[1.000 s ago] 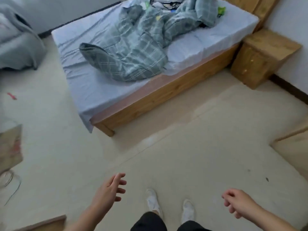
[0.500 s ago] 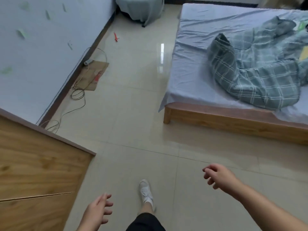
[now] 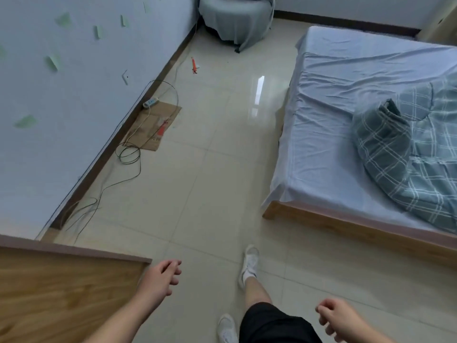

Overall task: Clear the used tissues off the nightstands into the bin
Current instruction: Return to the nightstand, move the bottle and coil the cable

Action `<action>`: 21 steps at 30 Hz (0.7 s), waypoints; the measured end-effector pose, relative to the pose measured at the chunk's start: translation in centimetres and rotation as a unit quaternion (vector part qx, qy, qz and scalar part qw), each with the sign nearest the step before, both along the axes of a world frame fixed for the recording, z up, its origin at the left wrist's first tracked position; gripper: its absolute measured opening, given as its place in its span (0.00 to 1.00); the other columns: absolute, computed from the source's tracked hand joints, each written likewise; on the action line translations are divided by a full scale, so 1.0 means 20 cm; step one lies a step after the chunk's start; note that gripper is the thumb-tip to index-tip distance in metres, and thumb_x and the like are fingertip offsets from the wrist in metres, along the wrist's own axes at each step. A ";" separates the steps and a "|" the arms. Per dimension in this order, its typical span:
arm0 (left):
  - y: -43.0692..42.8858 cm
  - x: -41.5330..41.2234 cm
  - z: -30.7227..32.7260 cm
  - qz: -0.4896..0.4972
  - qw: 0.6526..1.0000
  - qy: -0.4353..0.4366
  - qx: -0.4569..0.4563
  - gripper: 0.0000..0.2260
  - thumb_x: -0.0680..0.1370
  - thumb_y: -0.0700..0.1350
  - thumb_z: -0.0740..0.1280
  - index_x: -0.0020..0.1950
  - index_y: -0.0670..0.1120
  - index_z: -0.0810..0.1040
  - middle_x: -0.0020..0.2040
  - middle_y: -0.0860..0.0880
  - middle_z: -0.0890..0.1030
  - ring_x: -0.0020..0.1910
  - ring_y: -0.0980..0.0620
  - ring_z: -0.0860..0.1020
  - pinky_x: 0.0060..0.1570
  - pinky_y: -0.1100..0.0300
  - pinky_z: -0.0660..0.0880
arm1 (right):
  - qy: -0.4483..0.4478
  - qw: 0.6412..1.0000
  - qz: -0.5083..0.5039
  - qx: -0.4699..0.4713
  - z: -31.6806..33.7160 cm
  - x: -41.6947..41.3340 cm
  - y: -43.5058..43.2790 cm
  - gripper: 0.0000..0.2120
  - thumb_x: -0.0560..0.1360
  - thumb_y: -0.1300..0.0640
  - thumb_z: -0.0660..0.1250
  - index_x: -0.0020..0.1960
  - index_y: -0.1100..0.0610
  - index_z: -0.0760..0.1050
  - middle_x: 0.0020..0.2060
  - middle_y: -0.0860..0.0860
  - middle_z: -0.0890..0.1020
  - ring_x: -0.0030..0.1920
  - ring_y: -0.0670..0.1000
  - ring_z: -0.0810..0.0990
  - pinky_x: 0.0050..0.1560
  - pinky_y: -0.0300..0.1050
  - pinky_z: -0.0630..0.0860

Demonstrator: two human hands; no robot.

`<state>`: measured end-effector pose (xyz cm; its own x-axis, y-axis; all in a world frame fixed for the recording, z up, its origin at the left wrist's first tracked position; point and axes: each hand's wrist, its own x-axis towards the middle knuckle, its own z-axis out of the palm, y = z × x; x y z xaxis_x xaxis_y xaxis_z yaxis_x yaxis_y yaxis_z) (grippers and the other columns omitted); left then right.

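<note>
The tissues, the nightstands and the bin cannot be made out anywhere in this view, so their place cannot be told. And here are the hands, low in the picture: the left hand [image 3: 162, 278] is held out over the floor [image 3: 197, 181], fingers loosely curled, and nothing is carried in it. It is seen just beside the corner of a wooden panel [image 3: 61, 293] at the lower left. The right hand [image 3: 337, 320] is held at the bottom right, fingers also loosely curled, and nothing is gripped there either. The two hands are kept well apart.

Between them black shorts [image 3: 272, 323] are seen, with one white shoe [image 3: 250, 263] set forward on the tiles and the other shoe [image 3: 226, 328] at the bottom edge.

Out to the right, a bed [image 3: 321, 219] with a wooden frame is shown, covered by a pale blue sheet [image 3: 333, 107]. A green plaid quilt [image 3: 408, 157] is bunched on its right part.

Over on the left, a pale wall [image 3: 61, 120] is dotted with green strips [image 3: 53, 61]. Along its foot a flat piece of cardboard [image 3: 155, 125] is laid on the floor, a power strip [image 3: 150, 102] is placed at its far corner, and a dark cable [image 3: 128, 154] is coiled just beside its near edge. Farther off, a small red object [image 3: 194, 65] is left on the tiles, and a seat draped in grey cloth [image 3: 235, 21] is tucked into the far corner.
</note>
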<state>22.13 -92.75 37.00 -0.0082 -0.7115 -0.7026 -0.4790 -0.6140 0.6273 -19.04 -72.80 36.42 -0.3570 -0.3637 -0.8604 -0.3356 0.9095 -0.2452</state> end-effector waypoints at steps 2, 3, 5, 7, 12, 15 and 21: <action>-0.20 -0.08 0.02 -0.006 1.000 -0.001 -0.007 0.09 0.87 0.41 0.63 0.53 0.47 0.83 0.45 0.45 0.83 0.38 0.50 0.76 0.32 0.61 0.69 | -0.008 1.000 0.013 0.015 -0.08 -0.06 -0.17 0.10 0.80 0.56 0.65 0.45 0.59 0.81 0.36 0.54 0.87 0.29 0.50 0.82 0.31 0.39 0.75; -0.29 -0.10 0.02 -0.008 1.000 -0.005 -0.008 0.09 0.87 0.41 0.63 0.54 0.47 0.83 0.46 0.45 0.83 0.38 0.49 0.76 0.32 0.61 0.69 | -0.011 1.000 0.019 0.017 -0.11 -0.10 -0.29 0.10 0.81 0.56 0.65 0.45 0.59 0.81 0.36 0.54 0.87 0.29 0.49 0.82 0.32 0.38 0.76; -0.48 -0.14 0.02 -0.006 1.000 -0.017 -0.005 0.09 0.86 0.42 0.63 0.53 0.47 0.83 0.46 0.44 0.84 0.38 0.49 0.77 0.31 0.61 0.70 | -0.017 0.999 0.029 0.013 -0.15 -0.16 -0.55 0.10 0.81 0.55 0.65 0.45 0.59 0.81 0.37 0.54 0.87 0.29 0.50 0.82 0.29 0.38 0.75; -0.65 -0.14 0.02 0.004 1.000 -0.030 0.004 0.09 0.86 0.42 0.63 0.54 0.47 0.84 0.48 0.43 0.84 0.39 0.48 0.78 0.31 0.60 0.70 | -0.023 0.999 0.039 0.003 -0.13 -0.22 -0.85 0.10 0.81 0.56 0.64 0.45 0.60 0.81 0.38 0.56 0.87 0.29 0.51 0.81 0.27 0.40 0.73; -0.96 -0.10 0.02 0.051 0.997 -0.043 0.048 0.07 0.85 0.42 0.66 0.54 0.45 0.85 0.48 0.40 0.85 0.40 0.43 0.81 0.35 0.56 0.72 | -0.035 0.994 0.067 -0.073 0.08 -0.34 -1.74 0.09 0.82 0.60 0.62 0.47 0.60 0.80 0.39 0.57 0.83 0.31 0.53 0.77 0.27 0.41 0.70; -1.16 -0.09 0.00 0.060 0.994 -0.066 0.058 0.06 0.83 0.39 0.69 0.51 0.42 0.86 0.45 0.39 0.87 0.40 0.40 0.84 0.45 0.51 0.79 | -0.031 0.988 0.073 -0.133 0.21 -0.37 -2.29 0.09 0.83 0.59 0.63 0.49 0.61 0.81 0.40 0.57 0.84 0.34 0.53 0.80 0.31 0.44 0.75; -1.93 -0.19 -0.06 0.057 0.993 -0.068 0.072 0.06 0.83 0.37 0.68 0.51 0.39 0.85 0.45 0.37 0.86 0.37 0.42 0.80 0.42 0.55 0.75 | -0.019 0.979 0.039 -0.201 0.30 -0.40 -3.17 0.08 0.83 0.59 0.63 0.52 0.59 0.81 0.44 0.58 0.85 0.37 0.53 0.81 0.32 0.42 0.77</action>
